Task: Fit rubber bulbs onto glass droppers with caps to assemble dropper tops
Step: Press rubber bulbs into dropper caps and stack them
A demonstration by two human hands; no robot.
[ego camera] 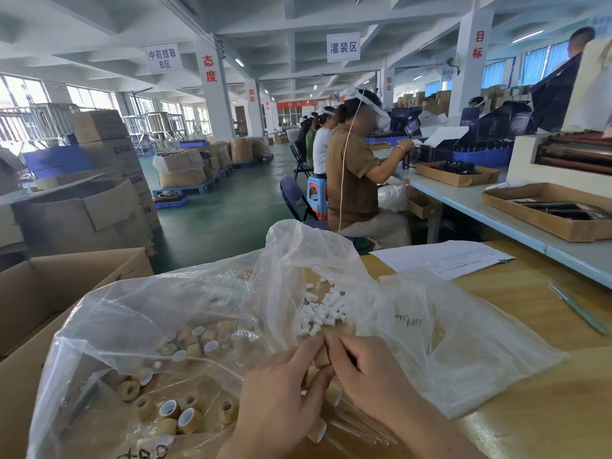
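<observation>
The left hand (pixel 281 395) and the right hand (pixel 371 372) meet at the near edge of the bench (pixel 530 326). Between them they hold one tan cap (pixel 322 358), raised just above the surface. The left forefinger and thumb pinch the cap from its side. The right fingers (pixel 341 347) are curled and press onto it from the other side, probably so one hand can steady the cap while the other seats a part in it. Whether a bulb or a glass stem is already in the cap cannot be told, because the fingers cover both of its ends. The parts lie close at hand. A heap of white rubber bulbs (pixel 323 314) sits just beyond the fingertips, in the open mouth of a clear plastic bag (pixel 165 309). The loose caps (pixel 185 420) are spread inside the same film to the left, within easy reach of the left hand. What look like clear glass tubes (pixel 364 422) lie on the bench under the right wrist, though the glare of the film makes them hard to make out. The bag appears to have been left open and flattened so that pieces can be picked out without digging. An open cardboard box (pixel 49 293) stands against the left side of the bench, perhaps for finished tops. A sheet of paper (pixel 440 258) and a pen (pixel 576 309) lie well away on the right.
</observation>
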